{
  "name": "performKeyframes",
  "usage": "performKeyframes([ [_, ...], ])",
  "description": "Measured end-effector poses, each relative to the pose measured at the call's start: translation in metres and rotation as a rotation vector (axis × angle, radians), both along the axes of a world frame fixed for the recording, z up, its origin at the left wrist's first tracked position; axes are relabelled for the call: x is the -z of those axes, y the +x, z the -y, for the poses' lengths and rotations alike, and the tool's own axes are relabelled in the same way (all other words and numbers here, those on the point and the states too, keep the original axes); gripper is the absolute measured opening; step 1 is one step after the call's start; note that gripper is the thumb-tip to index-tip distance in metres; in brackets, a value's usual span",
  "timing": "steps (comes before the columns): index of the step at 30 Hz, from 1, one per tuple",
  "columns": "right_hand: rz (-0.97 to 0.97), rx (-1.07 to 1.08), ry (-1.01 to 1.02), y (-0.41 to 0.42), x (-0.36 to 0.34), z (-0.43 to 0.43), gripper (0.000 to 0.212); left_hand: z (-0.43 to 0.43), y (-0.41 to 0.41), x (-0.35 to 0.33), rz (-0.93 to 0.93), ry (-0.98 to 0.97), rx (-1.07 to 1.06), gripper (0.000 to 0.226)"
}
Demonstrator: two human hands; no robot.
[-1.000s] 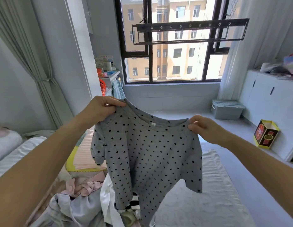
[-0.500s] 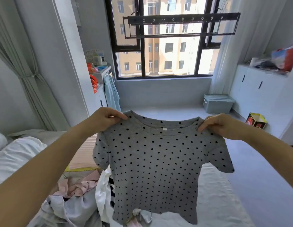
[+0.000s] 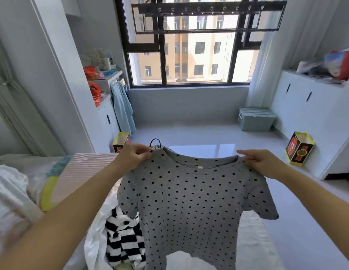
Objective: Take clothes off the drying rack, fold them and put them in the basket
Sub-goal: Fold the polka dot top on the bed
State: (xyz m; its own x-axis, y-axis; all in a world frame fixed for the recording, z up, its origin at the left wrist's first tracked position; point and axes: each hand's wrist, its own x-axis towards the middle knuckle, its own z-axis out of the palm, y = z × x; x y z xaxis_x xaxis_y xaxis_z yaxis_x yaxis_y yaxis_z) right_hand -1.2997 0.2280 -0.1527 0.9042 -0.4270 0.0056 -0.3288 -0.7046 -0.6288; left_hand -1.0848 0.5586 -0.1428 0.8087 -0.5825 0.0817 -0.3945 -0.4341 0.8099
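Observation:
A grey T-shirt with black dots (image 3: 189, 203) hangs spread out in front of me, neckline up. My left hand (image 3: 133, 155) pinches its left shoulder and my right hand (image 3: 262, 162) pinches its right shoulder. The shirt hangs over a pile of clothes on the bed, including a black-and-white striped garment (image 3: 121, 238) and white cloth (image 3: 95, 236). A dark ceiling drying rack (image 3: 210, 11) hangs bare in front of the window. A woven basket with a dark handle (image 3: 155, 143) peeks out behind the shirt's collar, mostly hidden.
The bed (image 3: 17, 191) with striped and white bedding lies at the left. White cabinets (image 3: 314, 121) line the right wall, with a yellow-red box (image 3: 299, 148) on the floor beside them. A pale lidded storage bin (image 3: 256, 118) stands under the window. Another yellow box (image 3: 121, 141) sits left of the basket.
Both hands have spread apart and lowered, so the shirt hangs flat and wide. The camera tilted down, showing more floor and the striped garment beneath.

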Motion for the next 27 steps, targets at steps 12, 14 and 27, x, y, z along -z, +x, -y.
performKeyframes([
  [12, 0.356, 0.084, 0.216, 0.065, -0.01, 0.067, 0.02, 0.104, 0.035, -0.012, 0.088, -0.251, -0.359, 0.041],
  [14, 0.353, 0.1, 0.211, 0.06, 0.013, 0.062, 0.024, 0.107, 0.024, 0.012, 0.03, -0.23, -0.38, 0.046],
  [27, -0.686, -0.022, 0.212, -0.094, 0.385, 0.0, 0.06, 0.029, -0.127, 0.393, -0.421, 0.597, -0.057, 0.052],
])
